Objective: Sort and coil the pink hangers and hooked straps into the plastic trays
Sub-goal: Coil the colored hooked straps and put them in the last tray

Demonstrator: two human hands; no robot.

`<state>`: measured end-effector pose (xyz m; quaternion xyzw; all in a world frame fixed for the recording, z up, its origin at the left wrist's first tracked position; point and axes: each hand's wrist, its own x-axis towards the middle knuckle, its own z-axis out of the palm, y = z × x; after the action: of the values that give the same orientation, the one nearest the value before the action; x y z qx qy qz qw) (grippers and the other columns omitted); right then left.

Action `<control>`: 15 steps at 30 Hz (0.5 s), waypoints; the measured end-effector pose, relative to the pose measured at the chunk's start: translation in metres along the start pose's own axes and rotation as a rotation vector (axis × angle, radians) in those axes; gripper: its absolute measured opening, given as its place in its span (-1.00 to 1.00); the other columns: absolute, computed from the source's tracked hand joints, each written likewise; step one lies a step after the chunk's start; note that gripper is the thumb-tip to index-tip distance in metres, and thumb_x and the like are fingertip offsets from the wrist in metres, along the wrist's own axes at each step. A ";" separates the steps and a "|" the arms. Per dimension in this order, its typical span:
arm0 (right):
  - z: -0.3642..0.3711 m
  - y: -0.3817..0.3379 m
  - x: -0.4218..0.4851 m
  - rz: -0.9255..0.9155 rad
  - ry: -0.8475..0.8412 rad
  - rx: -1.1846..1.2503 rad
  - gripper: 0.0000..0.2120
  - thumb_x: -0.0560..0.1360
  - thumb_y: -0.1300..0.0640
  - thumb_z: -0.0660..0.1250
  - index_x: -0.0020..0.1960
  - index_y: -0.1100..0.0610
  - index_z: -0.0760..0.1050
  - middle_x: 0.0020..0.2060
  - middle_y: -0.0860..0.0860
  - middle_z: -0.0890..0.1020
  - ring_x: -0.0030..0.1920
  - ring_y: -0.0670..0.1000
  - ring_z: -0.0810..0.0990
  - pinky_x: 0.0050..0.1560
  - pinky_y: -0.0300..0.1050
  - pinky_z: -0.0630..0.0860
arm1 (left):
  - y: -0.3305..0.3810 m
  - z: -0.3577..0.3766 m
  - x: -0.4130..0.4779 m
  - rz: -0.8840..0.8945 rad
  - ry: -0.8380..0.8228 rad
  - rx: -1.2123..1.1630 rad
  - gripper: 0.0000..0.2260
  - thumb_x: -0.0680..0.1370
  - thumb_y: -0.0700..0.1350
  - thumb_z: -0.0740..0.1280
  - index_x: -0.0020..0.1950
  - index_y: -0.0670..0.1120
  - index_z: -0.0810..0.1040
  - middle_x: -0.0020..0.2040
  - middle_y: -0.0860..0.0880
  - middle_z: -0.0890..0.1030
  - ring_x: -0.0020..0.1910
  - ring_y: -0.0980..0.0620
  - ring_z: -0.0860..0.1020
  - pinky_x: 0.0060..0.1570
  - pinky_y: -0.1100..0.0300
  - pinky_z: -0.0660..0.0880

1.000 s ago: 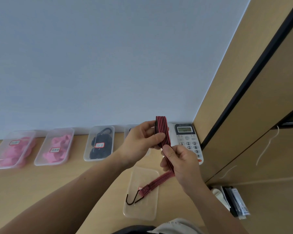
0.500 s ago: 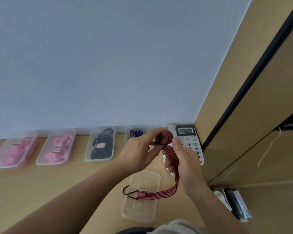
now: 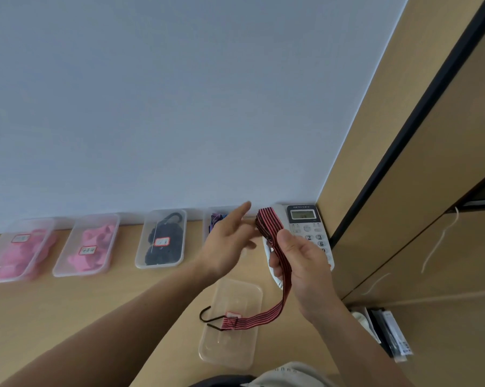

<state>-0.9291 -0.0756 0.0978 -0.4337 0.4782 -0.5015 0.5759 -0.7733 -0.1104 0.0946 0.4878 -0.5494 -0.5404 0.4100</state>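
Strap part-coiled, not yet trayed.
By the worktop's front edge, the hooked tail of the red-and-black striped strap (image 3: 282, 277) lay over a clear plastic tray (image 3: 230, 356). Right hand (image 3: 305, 263) pinched the strap under its coiled top. Left hand (image 3: 227, 244) was beside the coil, fingers straight, hands apart. At the back edge, pink-hanger trays (image 3: 87, 247) and a black-strap tray (image 3: 161, 241) looked done. Remaining, I judged: finish the coil and tray it.

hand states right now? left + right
Left hand: open, fingers straight, holding nothing.
Right hand: closed on the striped strap, pinching it just below its coiled end.
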 end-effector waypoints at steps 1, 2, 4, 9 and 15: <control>0.000 0.001 -0.001 0.000 0.003 -0.011 -0.49 0.37 -0.20 0.32 -0.17 0.30 0.54 -0.44 0.05 0.58 -0.46 -0.04 0.47 -0.43 -0.24 0.42 | 0.003 -0.001 0.002 -0.098 -0.039 -0.088 -0.57 0.53 0.02 0.22 0.36 -0.08 0.50 0.06 -0.01 0.71 0.06 0.05 0.66 0.07 0.10 0.51; 0.001 0.002 -0.001 -0.003 0.004 -0.028 -0.54 0.38 -0.19 0.32 -0.20 0.25 0.54 -0.45 0.05 0.58 -0.46 -0.04 0.48 -0.44 -0.24 0.42 | 0.006 -0.001 0.002 -0.150 -0.089 -0.133 -0.58 0.53 0.10 0.21 0.23 -0.12 0.60 0.03 -0.07 0.71 0.05 -0.01 0.67 0.05 0.06 0.50; 0.001 0.004 -0.001 -0.016 0.006 -0.069 -0.59 0.38 -0.21 0.32 -0.27 0.16 0.55 -0.46 0.04 0.58 -0.47 -0.04 0.48 -0.44 -0.24 0.42 | 0.009 -0.002 0.001 -0.161 -0.160 -0.168 -0.61 0.55 0.13 0.24 0.11 -0.14 0.64 0.03 -0.11 0.71 0.04 -0.06 0.67 0.03 0.05 0.49; 0.000 0.008 0.000 -0.041 0.048 -0.172 -0.56 0.39 -0.29 0.31 -0.30 0.09 0.59 -0.51 0.04 0.55 -0.49 -0.02 0.46 -0.46 -0.21 0.41 | 0.009 -0.002 0.003 -0.149 -0.123 -0.322 -0.72 0.58 -0.12 0.34 0.21 -0.27 0.56 -0.03 -0.11 0.68 -0.08 -0.06 0.64 -0.03 0.07 0.50; -0.001 0.012 -0.003 -0.028 0.082 -0.193 -0.58 0.39 -0.30 0.32 -0.31 0.06 0.60 -0.53 0.02 0.54 -0.53 -0.04 0.44 -0.49 -0.22 0.39 | 0.014 -0.001 0.000 0.019 -0.019 -0.213 -0.69 0.51 -0.26 0.42 0.24 -0.15 0.54 -0.02 -0.06 0.71 -0.11 0.01 0.65 -0.11 0.15 0.59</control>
<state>-0.9283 -0.0717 0.0860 -0.4730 0.5414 -0.4785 0.5042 -0.7732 -0.1115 0.1090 0.4312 -0.4975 -0.5965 0.4591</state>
